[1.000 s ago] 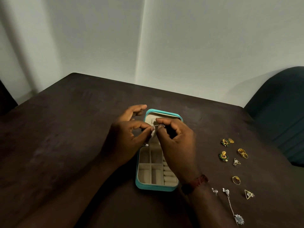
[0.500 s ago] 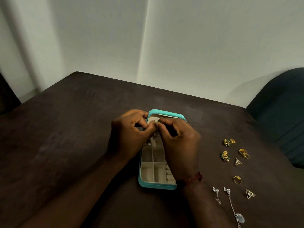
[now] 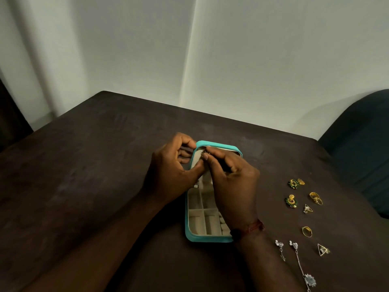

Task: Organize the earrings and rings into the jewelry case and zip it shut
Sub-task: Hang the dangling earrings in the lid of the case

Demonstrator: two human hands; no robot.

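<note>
A teal jewelry case (image 3: 190, 236) lies open on the dark table, its beige compartments facing up and its lid (image 3: 219, 145) raised at the far end. My left hand (image 3: 171, 171) grips the lid's left edge, thumb pressed inside. My right hand (image 3: 230, 182) pinches a small dark earring (image 3: 203, 153) against the lid's lining. To the right lie green-gold earrings (image 3: 293, 183) (image 3: 291, 201), gold rings (image 3: 315, 198) (image 3: 306, 231), triangle earrings (image 3: 307, 208) (image 3: 322, 249) and long silver earrings (image 3: 281, 248) (image 3: 300, 264).
The dark table (image 3: 84, 175) stands against a pale wall. A dark teal chair (image 3: 362, 144) is at the right edge of the table. A dark object (image 3: 10, 114) shows at the far left.
Both hands have moved up from above the compartments to the raised lid. The left hand now holds the lid's edge while the right hand brings the earring against the lining.
</note>
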